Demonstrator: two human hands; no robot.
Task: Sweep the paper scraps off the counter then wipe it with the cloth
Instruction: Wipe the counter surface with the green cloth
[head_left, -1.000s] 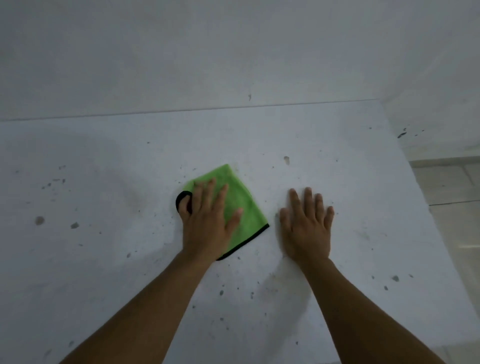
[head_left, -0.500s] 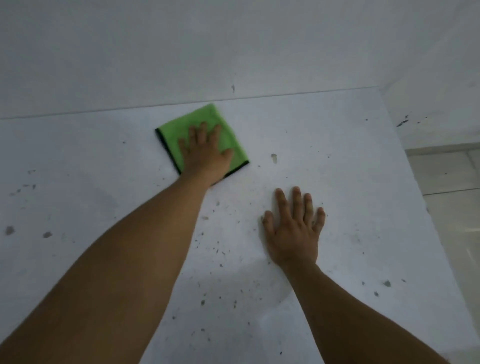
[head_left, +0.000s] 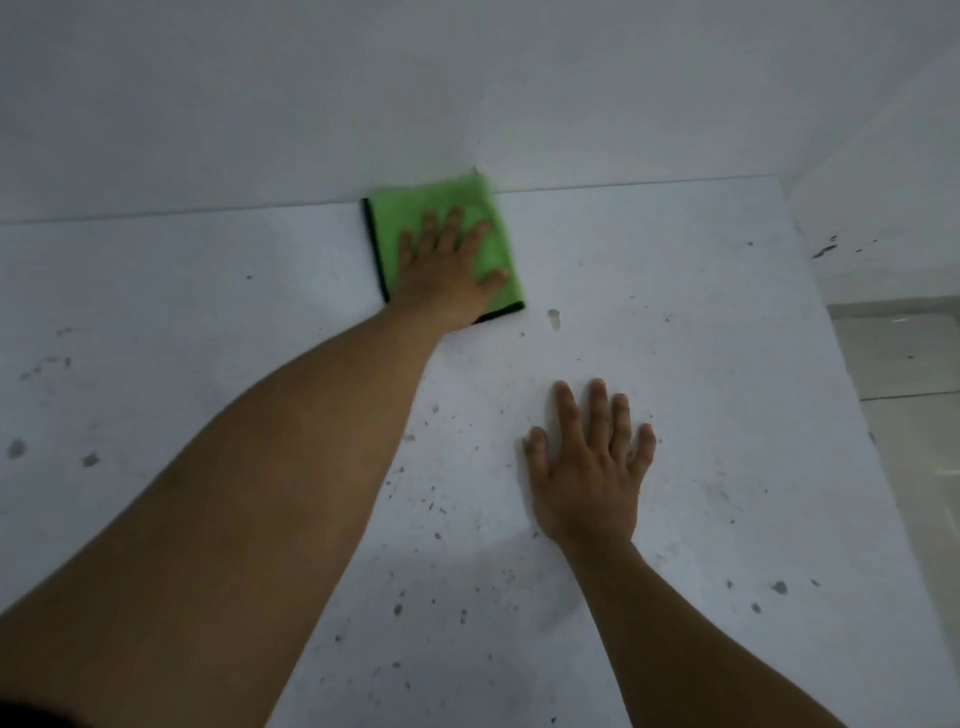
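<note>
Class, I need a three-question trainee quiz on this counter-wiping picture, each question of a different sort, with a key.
1. True or false: the left hand presses flat on the green cloth.
2. The cloth's far edge reaches: A) the back wall B) the counter's right edge C) the floor.
3. Fill in: the right hand rests on the ____.

Key: 1 true; 2 A; 3 counter.
</note>
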